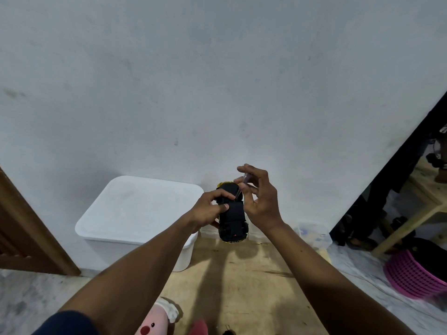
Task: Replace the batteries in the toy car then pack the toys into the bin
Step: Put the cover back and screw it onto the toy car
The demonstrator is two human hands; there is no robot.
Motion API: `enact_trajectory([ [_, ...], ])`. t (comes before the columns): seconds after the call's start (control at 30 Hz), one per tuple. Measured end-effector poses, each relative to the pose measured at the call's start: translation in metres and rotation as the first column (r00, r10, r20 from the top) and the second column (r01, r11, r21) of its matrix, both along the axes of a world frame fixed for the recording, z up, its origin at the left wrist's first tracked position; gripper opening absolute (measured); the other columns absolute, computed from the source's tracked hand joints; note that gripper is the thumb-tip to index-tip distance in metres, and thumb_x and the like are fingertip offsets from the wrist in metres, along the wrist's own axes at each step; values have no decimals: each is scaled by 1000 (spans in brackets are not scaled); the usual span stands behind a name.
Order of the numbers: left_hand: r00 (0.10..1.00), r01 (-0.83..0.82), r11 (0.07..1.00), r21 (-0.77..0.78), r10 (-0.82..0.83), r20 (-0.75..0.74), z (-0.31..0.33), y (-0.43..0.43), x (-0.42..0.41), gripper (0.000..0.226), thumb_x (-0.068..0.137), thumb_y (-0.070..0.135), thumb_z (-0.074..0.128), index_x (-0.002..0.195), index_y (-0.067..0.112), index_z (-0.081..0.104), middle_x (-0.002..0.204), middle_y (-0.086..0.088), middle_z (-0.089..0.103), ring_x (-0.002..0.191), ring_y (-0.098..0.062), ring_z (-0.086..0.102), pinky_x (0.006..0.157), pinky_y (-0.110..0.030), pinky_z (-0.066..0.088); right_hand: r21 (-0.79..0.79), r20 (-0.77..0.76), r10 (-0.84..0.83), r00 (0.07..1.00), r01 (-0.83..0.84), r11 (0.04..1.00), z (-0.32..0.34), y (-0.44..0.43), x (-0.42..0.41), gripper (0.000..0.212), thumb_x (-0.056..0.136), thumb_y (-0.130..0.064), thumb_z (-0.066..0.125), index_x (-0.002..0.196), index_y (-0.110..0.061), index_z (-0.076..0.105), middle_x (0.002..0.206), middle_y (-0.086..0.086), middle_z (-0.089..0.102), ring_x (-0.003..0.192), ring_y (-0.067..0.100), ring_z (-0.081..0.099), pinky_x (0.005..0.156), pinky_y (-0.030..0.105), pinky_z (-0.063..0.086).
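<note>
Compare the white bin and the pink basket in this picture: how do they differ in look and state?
The white bin has smooth solid walls; the pink basket is an open lattice. The white bin is boxy and closed by a lid; the pink basket is round and holds something dark. The bin stands left of the hands, the basket far right. Both sit on the floor.

Above the lidded white bin (135,213), the left hand (209,211) grips an upturned toy car (232,213). The right hand (258,199) pinches a slim screwdriver (242,187) against its underside.

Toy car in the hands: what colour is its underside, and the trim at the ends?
Toy car: black underside, yellow trim at both ends, in the head view.
</note>
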State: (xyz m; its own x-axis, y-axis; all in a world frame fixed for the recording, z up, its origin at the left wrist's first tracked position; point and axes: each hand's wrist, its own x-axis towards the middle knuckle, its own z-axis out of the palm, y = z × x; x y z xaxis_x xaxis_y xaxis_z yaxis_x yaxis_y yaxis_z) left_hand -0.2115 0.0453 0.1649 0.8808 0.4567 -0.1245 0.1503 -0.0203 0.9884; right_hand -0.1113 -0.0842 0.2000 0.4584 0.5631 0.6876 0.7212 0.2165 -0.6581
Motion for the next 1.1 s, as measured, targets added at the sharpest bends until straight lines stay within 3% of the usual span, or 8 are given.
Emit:
enact_trajectory([
  [0.17, 1000, 3, 1000, -6, -3, 0, 0, -1, 2, 27, 95, 2, 54, 108, 21, 68, 102, -9, 60, 75, -31, 64, 58, -35, 57, -10, -22, -2, 1000, 2, 1000, 3, 3, 1, 38, 95, 7, 54, 131, -7, 54, 118, 5, 64, 108, 14, 68, 86, 33, 59],
  [0.33, 1000, -26, 999, -26, 26, -6, -1, 3, 1, 28, 96, 1, 54, 106, 23, 69, 98, -7, 62, 74, -31, 64, 60, -38, 58, 52, -23, -48, 999, 50, 997, 3, -1, 6, 52, 87, 12, 64, 125, -23, 56, 96, 4, 65, 99, 15, 67, 80, 23, 57],
  [0.43, 1000, -29, 999, -31, 29, 2, 0, 3, 1, 28, 95, 2, 53, 106, 24, 68, 98, -7, 63, 73, -31, 64, 60, -39, 59, 88, 43, -56, 998, 52, 995, 2, 1, 6, 54, 84, 13, 68, 123, -21, 56, 90, 8, 63, 91, 17, 65, 74, 25, 58],
  [0.6, 1000, -20, 999, -26, 20, 1, 2, 2, 1, 27, 95, 1, 53, 107, 21, 67, 99, -10, 62, 74, -31, 63, 57, -37, 58, 46, -3, 20, 1000, -20, 999, 4, 0, 4, 51, 89, 13, 60, 130, -17, 56, 110, 7, 68, 107, 17, 68, 93, 30, 55],
  [0.7, 1000, -21, 1000, -22, 21, 1, 3, 2, 2, 27, 95, 2, 53, 107, 22, 67, 100, -10, 62, 74, -31, 63, 56, -35, 57, 22, -20, -4, 1000, 5, 1000, 5, 2, 4, 54, 89, 13, 58, 129, -22, 55, 101, -1, 67, 102, 18, 68, 87, 31, 58],
  [0.87, 1000, -13, 1000, -21, 13, -6, 3, 3, 1, 27, 96, 2, 53, 106, 23, 67, 100, -11, 62, 74, -30, 64, 56, -35, 57, 43, 76, -16, 997, 13, 999, 0, 2, 7, 52, 89, 13, 61, 130, -18, 55, 98, 8, 65, 99, 20, 66, 86, 37, 59],
  [0.97, 1000, -14, 999, -29, 14, -9, 2, 4, -1, 27, 96, 2, 53, 108, 22, 67, 100, -11, 62, 73, -30, 63, 55, -34, 56, 9, 54, 1, 999, -2, 1000, 3, 1, 6, 53, 90, 12, 58, 131, -21, 53, 107, 9, 67, 106, 18, 67, 88, 34, 58],
  [1.1, 1000, -14, 999, -39, 14, -5, 6, 4, 1, 29, 96, 2, 53, 106, 23, 68, 95, -8, 62, 72, -29, 62, 55, -34, 57, -24, -62, -26, 998, 24, 999, 14, 1, 7, 51, 95, 6, 55, 129, -32, 49, 119, -2, 66, 100, 15, 70, 75, 31, 61],
])
